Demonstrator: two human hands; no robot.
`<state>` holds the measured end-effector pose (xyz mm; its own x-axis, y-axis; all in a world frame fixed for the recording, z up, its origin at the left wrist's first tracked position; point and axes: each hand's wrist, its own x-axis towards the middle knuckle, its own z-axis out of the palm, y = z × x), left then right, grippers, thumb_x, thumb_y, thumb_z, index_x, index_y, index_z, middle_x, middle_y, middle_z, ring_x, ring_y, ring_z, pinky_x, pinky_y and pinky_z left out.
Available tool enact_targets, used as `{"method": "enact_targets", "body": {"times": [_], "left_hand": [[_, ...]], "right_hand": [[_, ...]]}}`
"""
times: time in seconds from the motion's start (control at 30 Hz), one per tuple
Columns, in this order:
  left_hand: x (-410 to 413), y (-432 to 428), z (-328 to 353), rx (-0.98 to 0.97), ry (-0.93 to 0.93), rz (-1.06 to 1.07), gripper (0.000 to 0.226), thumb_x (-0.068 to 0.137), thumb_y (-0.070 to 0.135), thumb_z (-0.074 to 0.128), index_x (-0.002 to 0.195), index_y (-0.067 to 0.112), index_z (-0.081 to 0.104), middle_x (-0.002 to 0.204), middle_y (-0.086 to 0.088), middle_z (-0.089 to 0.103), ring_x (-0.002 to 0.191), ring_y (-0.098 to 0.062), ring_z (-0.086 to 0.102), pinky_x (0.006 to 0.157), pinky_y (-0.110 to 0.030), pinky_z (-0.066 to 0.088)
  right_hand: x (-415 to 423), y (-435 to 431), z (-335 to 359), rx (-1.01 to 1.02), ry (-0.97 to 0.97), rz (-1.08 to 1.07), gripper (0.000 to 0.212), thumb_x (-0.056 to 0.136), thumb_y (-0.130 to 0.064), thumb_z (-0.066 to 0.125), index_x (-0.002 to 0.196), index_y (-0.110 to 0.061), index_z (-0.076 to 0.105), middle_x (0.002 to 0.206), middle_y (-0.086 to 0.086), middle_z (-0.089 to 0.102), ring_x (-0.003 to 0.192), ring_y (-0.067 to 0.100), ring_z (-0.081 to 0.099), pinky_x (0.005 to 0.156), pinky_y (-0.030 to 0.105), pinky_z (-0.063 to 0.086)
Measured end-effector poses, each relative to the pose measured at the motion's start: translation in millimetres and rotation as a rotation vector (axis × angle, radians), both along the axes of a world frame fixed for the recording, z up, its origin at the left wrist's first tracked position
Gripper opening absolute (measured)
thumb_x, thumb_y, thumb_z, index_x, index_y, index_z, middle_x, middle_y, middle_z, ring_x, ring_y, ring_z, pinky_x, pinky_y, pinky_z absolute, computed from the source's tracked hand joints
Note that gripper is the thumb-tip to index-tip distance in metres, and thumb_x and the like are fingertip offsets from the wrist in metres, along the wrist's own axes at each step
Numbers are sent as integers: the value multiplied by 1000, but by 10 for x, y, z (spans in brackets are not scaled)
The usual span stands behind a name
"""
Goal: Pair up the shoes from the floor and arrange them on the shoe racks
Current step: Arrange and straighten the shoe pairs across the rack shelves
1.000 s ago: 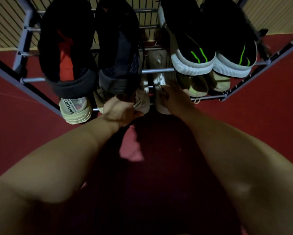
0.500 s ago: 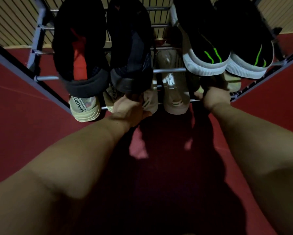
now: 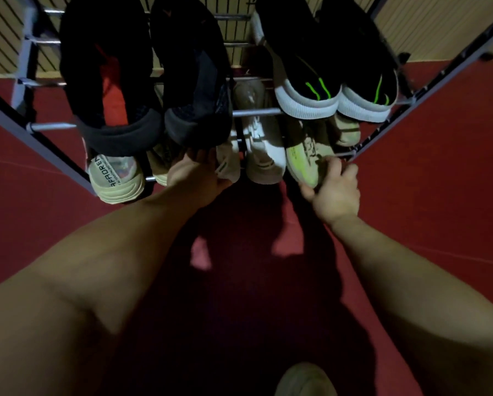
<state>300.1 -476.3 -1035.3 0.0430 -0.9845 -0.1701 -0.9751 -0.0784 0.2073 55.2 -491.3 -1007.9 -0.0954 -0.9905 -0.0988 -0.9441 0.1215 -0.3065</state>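
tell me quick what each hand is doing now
Left hand: reaches under the black shoe, fingertips hidden; grip cannot be told.
Right hand: grips the yellow-green shoe at its heel.

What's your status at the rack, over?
Right hand grips lime-heeled shoe on lower shelf. Left hand there too, fingers hidden under black shoe.

Red floor (image 3: 453, 167) meets a beige slatted wall (image 3: 439, 24).
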Motion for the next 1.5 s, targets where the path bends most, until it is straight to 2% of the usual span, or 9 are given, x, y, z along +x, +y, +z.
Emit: {"method": "enact_targets", "body": {"times": [0.17, 0.3, 0.43, 0.53, 0.63, 1.17, 1.27, 1.37, 1.5], "left_hand": [[-45, 288, -42, -134, -76, 41, 87, 88, 48, 53, 152, 17, 3, 154, -15, 18, 137, -37, 24, 106, -49, 24], [99, 514, -111, -82, -185, -98, 90, 87, 51, 52, 151, 21, -3, 156, -20, 0, 144, -37, 0, 110, -55, 11], [266, 754, -220, -117, -198, -265, 95, 75, 51, 67, 150, 23, 16, 155, -23, 12, 141, -46, 10, 109, -63, 11], [327, 1046, -357, 180, -231, -335, 87, 88, 65, 38, 144, 31, -19, 155, -17, -18, 142, -40, -15, 112, -62, -2], [364, 1288, -486, 532, -173, -252, 83, 87, 71, 24, 142, 36, -26, 150, -6, -35, 138, -35, -30, 111, -60, -11], [202, 1245, -456, 461, -64, -224, 83, 87, 70, 30, 145, 37, -19, 152, -12, -30, 139, -36, -27, 111, -55, -13], [213, 1282, -447, 475, -129, -277, 84, 88, 67, 33, 146, 36, -18, 152, -12, -31, 140, -37, -25, 112, -57, -10], [326, 1308, -398, 503, -174, -349, 81, 90, 64, 33, 146, 36, -20, 152, -9, -32, 141, -34, -25, 111, -58, -9], [397, 1371, -341, 583, -228, -385, 81, 93, 61, 32, 144, 35, -24, 150, -6, -36, 140, -32, -27, 114, -55, -6]], "right_hand": [[-120, 570, -178, 67, -159, -97, 79, 77, -37, 73, 139, -18, 28, 128, 15, 33, 113, 38, 45, 94, 43, 41], [-57, 763, -275, 142, -188, -184, 84, 78, -37, 72, 143, -21, 21, 134, 17, 32, 122, 39, 40, 101, 45, 35], [113, 528, -299, 282, -132, -237, 102, 75, -56, 68, 148, -29, 3, 143, 19, 30, 131, 38, 34, 109, 47, 29], [245, 251, -360, 304, -226, -326, 112, 69, -57, 73, 147, -35, -4, 144, 21, 26, 131, 40, 35, 110, 45, 31], [355, 117, -439, 279, -233, -400, 113, 67, -54, 77, 146, -39, -3, 144, 20, 25, 129, 42, 36, 108, 49, 33], [-308, 1006, -323, 535, 198, -87, 106, 76, -50, 70, 148, -36, -7, 142, 19, 30, 131, 39, 33, 106, 49, 26], [-235, 930, -238, 473, 153, -54, 101, 74, -51, 71, 147, -32, 4, 149, 17, 25, 139, 34, 19, 111, 50, 17], [13, 686, -182, 336, 67, -56, 101, 70, -55, 73, 146, -29, 12, 149, 15, 26, 137, 35, 26, 111, 50, 20], [323, 398, -186, 437, 55, -52, 109, 70, -54, 75, 148, -34, 2, 149, 19, 22, 134, 39, 31, 109, 50, 23]]}}
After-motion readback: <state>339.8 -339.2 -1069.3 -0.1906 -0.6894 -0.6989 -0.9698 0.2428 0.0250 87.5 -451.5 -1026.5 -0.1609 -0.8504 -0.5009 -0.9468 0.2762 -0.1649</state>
